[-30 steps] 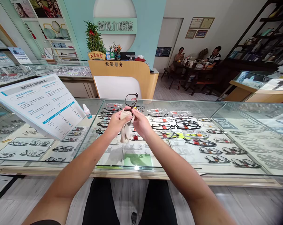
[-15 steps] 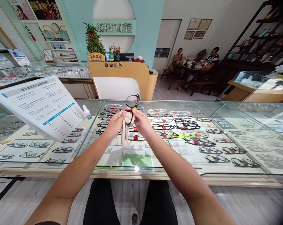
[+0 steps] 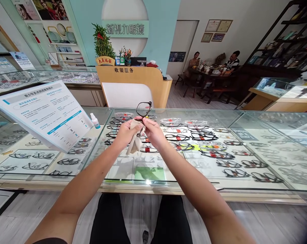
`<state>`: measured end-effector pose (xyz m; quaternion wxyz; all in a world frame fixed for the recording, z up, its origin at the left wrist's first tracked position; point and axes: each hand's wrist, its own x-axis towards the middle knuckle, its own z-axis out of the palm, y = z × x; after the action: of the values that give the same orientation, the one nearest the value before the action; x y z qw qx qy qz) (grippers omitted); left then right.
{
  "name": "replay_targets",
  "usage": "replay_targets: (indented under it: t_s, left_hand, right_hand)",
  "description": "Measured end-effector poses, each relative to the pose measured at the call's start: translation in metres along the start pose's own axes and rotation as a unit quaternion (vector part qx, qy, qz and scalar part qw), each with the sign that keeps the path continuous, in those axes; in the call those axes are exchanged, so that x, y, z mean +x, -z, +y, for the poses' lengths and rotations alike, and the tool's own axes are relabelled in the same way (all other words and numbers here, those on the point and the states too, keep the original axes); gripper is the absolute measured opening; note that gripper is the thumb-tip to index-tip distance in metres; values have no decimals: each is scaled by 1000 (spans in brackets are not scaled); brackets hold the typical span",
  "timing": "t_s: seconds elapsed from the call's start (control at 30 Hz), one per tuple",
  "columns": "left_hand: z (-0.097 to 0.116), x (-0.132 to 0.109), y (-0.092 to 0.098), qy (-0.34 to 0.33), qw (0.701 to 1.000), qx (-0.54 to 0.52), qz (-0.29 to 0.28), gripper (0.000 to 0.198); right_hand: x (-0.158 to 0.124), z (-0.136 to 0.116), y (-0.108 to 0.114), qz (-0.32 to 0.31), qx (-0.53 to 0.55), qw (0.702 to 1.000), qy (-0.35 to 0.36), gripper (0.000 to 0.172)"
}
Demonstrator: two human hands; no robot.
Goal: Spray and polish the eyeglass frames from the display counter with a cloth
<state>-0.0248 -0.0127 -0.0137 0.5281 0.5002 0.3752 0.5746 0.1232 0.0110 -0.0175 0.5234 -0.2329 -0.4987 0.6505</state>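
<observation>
Above the glass counter I hold a pair of dark-framed eyeglasses, one lens standing up above my fingers. The other lens is hidden by my hands and a cloth. My left hand is closed on the pale beige cloth, which is wrapped against the lower part of the glasses and hangs down below the fingers. Pinched at the middle of the frame, the glasses rest in the fingers of my right hand.
Under the glass counter top lie rows of eyeglasses. A printed sign and a small spray bottle stand on the left. Behind is a wooden reception desk. Two people sit at a table at the back right.
My left fingers have shifted over the cloth, and its hanging end now spreads wider and further left. The glasses have tilted slightly. My right hand stays nearly in place.
</observation>
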Motion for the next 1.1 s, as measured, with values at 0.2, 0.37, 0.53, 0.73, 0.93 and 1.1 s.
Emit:
replay_targets:
  t_s: [0.2, 0.37, 0.53, 0.73, 0.93, 1.1]
  left_hand:
    - [-10, 9, 10, 24, 1000, -4, -18, 73]
    - [-13, 19, 23, 57, 997, -20, 37, 75]
    - [1, 24, 29, 49, 992, -88, 72, 70]
    - [12, 26, 32, 46, 989, -133, 55, 69]
    - [20, 21, 29, 59, 990, -130, 2, 67]
    - [18, 18, 35, 52, 996, -75, -24, 66]
  right_hand:
    - [3, 4, 5, 6, -17, 999, 28, 46]
    - [6, -7, 17, 10, -70, 994, 86, 39]
    - [3, -16, 18, -31, -135, 986, 91, 37]
    - [0, -17, 13, -63, -190, 977, 67, 37]
    - [1, -13, 14, -79, -195, 975, 64, 36]
    - [1, -13, 15, -88, -183, 978, 47, 34]
